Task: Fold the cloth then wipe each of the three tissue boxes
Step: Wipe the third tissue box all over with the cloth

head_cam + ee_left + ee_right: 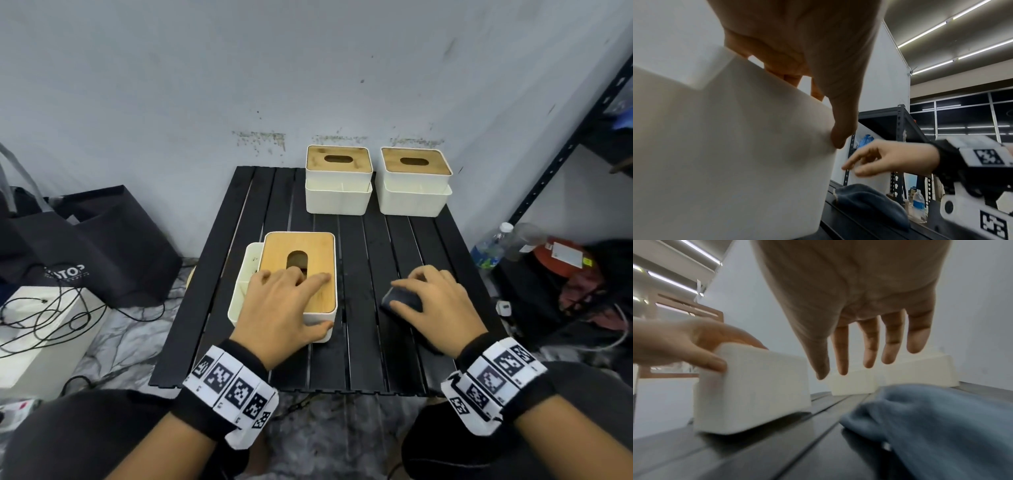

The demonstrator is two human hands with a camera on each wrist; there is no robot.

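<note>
Three white tissue boxes with wooden lids stand on a black slatted table point(363, 342). The near tissue box point(318, 246) point(735, 146) point(756, 394) sits front left. My left hand point(291, 301) point(694, 345) holds it, fingers over the lid and thumb point(840, 129) pressed on its near wall. The other two boxes point(338, 181) point(414, 185) stand side by side at the back. A folded dark blue cloth point(400, 298) point(869, 201) point(941, 426) lies front right. My right hand point(431, 298) point(879, 159) point(869, 345) hovers just above it, fingers spread, holding nothing.
Black bags point(96, 240) and a white box with cables point(41, 335) sit on the floor at the left. A water bottle point(489, 250) and clutter lie to the right, under a dark metal shelf point(565, 154). A wall rises right behind the table.
</note>
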